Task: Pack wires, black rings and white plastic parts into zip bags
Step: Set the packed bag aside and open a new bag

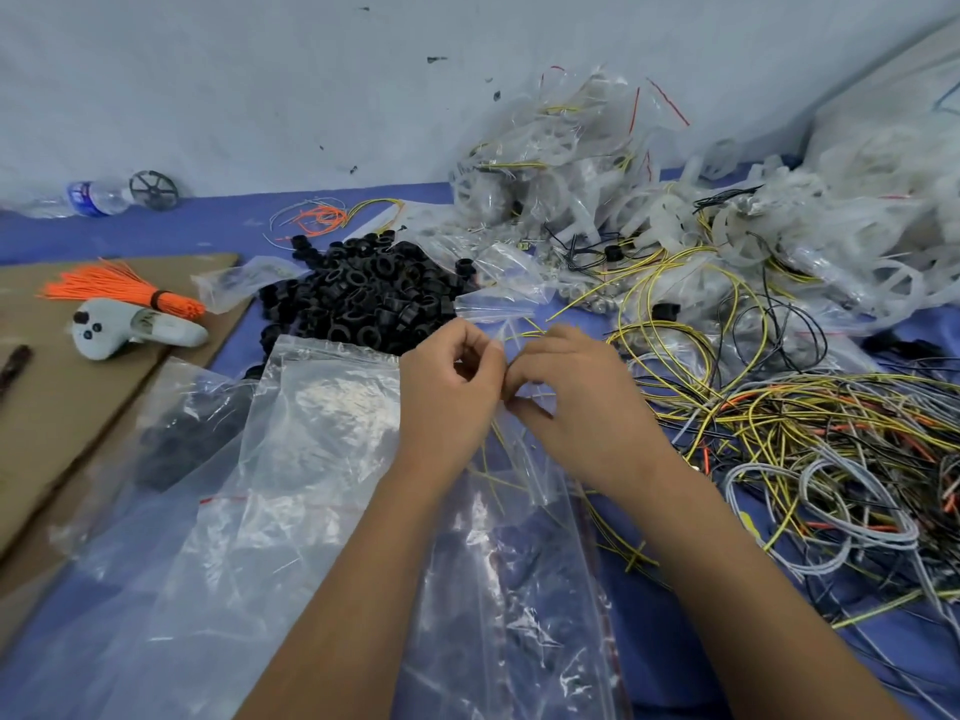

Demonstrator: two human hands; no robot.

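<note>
You have a small zip bag point(511, 407) pinched between both hands at the middle of the blue sheet point(675, 615), and that bag is the landmark for everything else. Your left hand point(449, 387) grips one lip of its mouth with curled fingers, and your right hand point(576, 402) pinches the other lip right beside it, probably so the opening stays spread while yellow wire point(493, 459) sits inside; the wire shows through the film below your knuckles. Whether you are opening or sealing the strip cannot be told. Just beyond the bag lies the heap of black rings point(363, 293), close enough to reach without letting go for long. To its right sprawls the tangle of loose wires point(779, 433), and farther back on that side the white plastic parts point(753, 226) are piled with filled bags. Nearer you and to the left, larger empty bags point(291, 459) overlap, likely kept ready for later batches.
</note>
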